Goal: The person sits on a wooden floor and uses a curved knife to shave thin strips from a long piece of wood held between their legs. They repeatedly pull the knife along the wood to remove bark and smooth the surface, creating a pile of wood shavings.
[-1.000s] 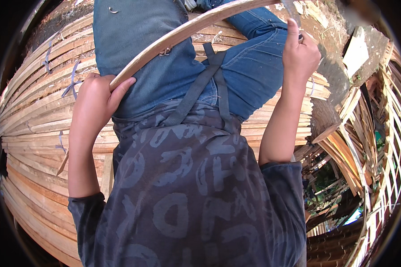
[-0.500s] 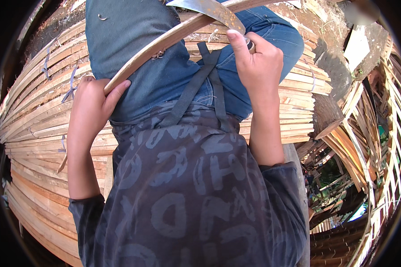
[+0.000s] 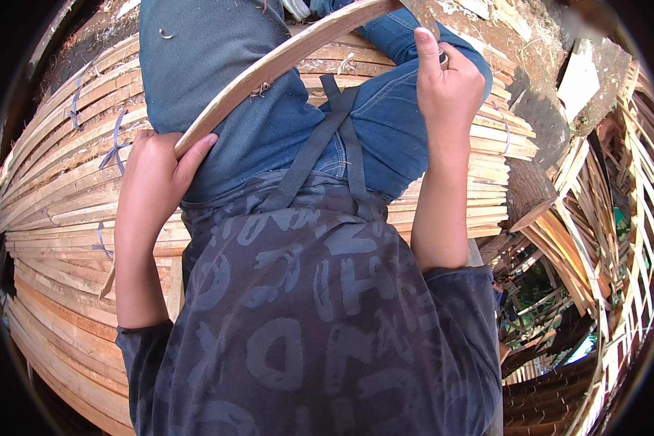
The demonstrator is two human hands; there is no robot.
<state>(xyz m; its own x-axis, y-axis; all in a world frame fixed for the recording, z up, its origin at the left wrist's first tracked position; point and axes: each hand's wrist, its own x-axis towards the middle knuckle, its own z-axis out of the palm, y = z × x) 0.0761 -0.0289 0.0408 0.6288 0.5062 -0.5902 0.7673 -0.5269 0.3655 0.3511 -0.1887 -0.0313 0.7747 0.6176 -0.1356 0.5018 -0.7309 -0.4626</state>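
My left hand is closed around the near end of a long, slightly bent wooden strip. The strip slants up across my thigh toward the top edge, where its far part leaves the view. In my right hand is a knife with a curved, rust-spotted blade; my fingers wrap its handle and the thumb points up along it. The blade lies beside the strip's far part at the top, and most of it is cut off by the picture's edge. Whether it touches the strip I cannot tell.
Beneath my legs lie bundled wooden strips, tied with purple string. A log stands at the right, near loose strips and a woven lattice. Shavings litter the ground at the top.
My right hand has moved right with the knife, and the blade has gone farther along the strip, away from my left hand. The left hand has shifted slightly, still gripping the strip.
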